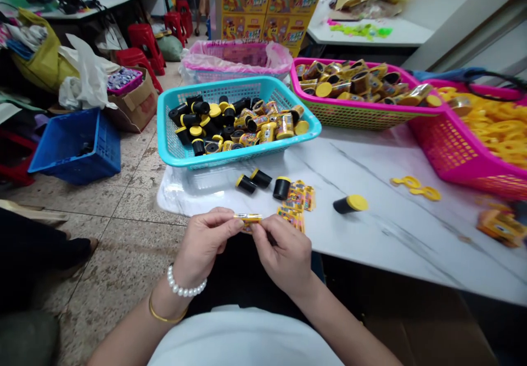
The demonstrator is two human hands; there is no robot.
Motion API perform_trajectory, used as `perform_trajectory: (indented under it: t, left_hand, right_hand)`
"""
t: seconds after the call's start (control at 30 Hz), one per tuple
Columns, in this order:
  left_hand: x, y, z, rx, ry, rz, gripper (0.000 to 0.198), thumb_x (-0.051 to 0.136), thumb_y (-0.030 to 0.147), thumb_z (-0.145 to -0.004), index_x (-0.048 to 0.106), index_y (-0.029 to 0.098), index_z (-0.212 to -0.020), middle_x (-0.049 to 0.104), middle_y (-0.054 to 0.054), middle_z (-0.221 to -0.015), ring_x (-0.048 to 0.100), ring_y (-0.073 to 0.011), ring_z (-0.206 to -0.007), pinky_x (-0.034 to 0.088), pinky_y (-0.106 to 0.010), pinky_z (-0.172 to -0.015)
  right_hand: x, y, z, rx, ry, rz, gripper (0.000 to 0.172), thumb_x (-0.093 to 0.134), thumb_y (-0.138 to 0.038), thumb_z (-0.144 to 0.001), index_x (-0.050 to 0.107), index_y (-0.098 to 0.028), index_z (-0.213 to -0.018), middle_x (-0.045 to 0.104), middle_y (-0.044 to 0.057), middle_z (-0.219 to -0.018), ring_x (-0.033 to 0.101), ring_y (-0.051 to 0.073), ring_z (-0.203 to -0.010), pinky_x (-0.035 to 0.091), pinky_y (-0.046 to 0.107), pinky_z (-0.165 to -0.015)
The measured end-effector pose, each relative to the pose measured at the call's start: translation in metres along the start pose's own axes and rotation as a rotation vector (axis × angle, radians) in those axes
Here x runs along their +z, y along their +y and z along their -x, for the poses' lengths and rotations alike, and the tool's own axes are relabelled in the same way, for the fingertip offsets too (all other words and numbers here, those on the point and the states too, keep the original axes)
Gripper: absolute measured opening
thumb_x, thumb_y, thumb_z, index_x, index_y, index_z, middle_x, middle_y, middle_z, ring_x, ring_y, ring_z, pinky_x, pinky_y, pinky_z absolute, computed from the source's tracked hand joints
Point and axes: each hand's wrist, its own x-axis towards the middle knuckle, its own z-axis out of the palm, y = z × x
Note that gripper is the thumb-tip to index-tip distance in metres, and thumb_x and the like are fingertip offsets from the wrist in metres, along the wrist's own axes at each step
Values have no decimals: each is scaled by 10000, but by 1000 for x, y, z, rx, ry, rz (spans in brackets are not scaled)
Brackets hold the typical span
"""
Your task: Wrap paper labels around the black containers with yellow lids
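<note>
A white, marble-patterned table stands in a workroom with a speckled floor, a blue crate at far left. Next comes a turquoise basket of capped cylinders. Before it, the left hand pinches a small printed wrapper between thumb and forefinger, at the table's near edge. Three black cylinders lie or stand just beyond. The right hand, fingers curled, pinches the wrapper's other end, near piled printed wrappers. Farther right are a tilted, yellow-capped cylinder and yellow looped pieces.
</note>
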Motion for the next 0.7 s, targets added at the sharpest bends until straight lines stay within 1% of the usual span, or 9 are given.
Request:
perform_trajectory:
  t: [0.13, 0.2, 0.27, 0.33, 0.4, 0.47, 0.57, 0.63, 0.7]
  left_hand:
    - [-1, -2, 1, -48, -19, -15, 320, 899, 364, -637, 760, 112, -776, 596, 21, -551, 384, -18, -398, 222, -148, -367]
    - [-2, -2, 1, -59, -5, 30, 354, 892, 403, -643, 703, 121, -741, 612, 19, -535, 377, -15, -348, 197, -148, -346]
    - [-5, 0, 1, -81, 10, 77, 388, 894, 423, -636, 675, 125, -753, 640, 11, -554, 370, -10, -317, 169, -145, -333]
    - [-9, 3, 0, -118, 10, 119, 421, 915, 405, -603, 697, 114, -815, 678, -7, -611, 380, -3, -320, 167, -140, -330]
    - [-12, 7, -1, -153, -1, 164, 442, 934, 372, -573, 716, 102, -847, 702, -23, -664, 385, 6, -339, 173, -134, -331]
    - [-15, 9, -2, -190, -23, 208, 408, 940, 348, -564, 706, 99, -787, 649, 5, -588, 367, 6, -355, 163, -127, -329]
    - [-16, 10, -4, -267, -86, 282, 376, 945, 313, -563, 657, 109, -692, 498, 67, -462, 329, 1, -366, 141, -117, -329]
    - [-15, 10, -6, -300, -120, 324, 365, 939, 278, -576, 642, 108, -703, 542, 51, -513, 318, 12, -375, 147, -110, -334]
    - [-13, 9, -7, -317, -134, 343, 352, 923, 257, -604, 631, 108, -730, 608, 20, -601, 321, 20, -380, 154, -106, -338]
  right_hand:
    - [-11, 3, -2, -62, -55, 27, 194, 589, -162, -937, 606, -227, -755, 613, 7, -649, 594, 150, -603, 471, 284, -593]
    - [-33, 15, -5, -100, -22, 96, 41, 651, -217, -910, 659, -233, -948, 694, 72, -871, 671, 209, -812, 535, 337, -751]
    - [-63, 39, -10, -76, 69, 331, 300, 674, -312, -895, 654, -234, -1184, 644, 176, -1231, 633, 328, -1107, 507, 464, -928]
    - [-93, 70, -12, 1, 60, 596, 511, 666, -393, -881, 595, -194, -1346, 453, 243, -1504, 516, 451, -1286, 415, 580, -1020]
    - [-117, 96, -10, 8, 59, 668, 392, 627, -434, -883, 682, -233, -1214, 647, 215, -1260, 637, 413, -1053, 473, 541, -848]
    - [-129, 107, -5, 159, 2, 614, 306, 599, -413, -895, 695, -290, -1158, 723, 142, -960, 630, 297, -717, 462, 456, -666]
    - [-121, 91, 0, 415, 74, 241, 280, 760, -426, -781, 740, -288, -1023, 715, 70, -774, 592, 224, -574, 457, 380, -565]
    - [-103, 66, -1, 558, 108, -244, 329, 824, -491, -716, 762, -267, -949, 736, 46, -772, 653, 212, -605, 513, 343, -563]
    - [-80, 42, -5, 619, 92, -697, 396, 846, -563, -674, 770, -274, -933, 758, 27, -788, 687, 199, -617, 573, 335, -593]
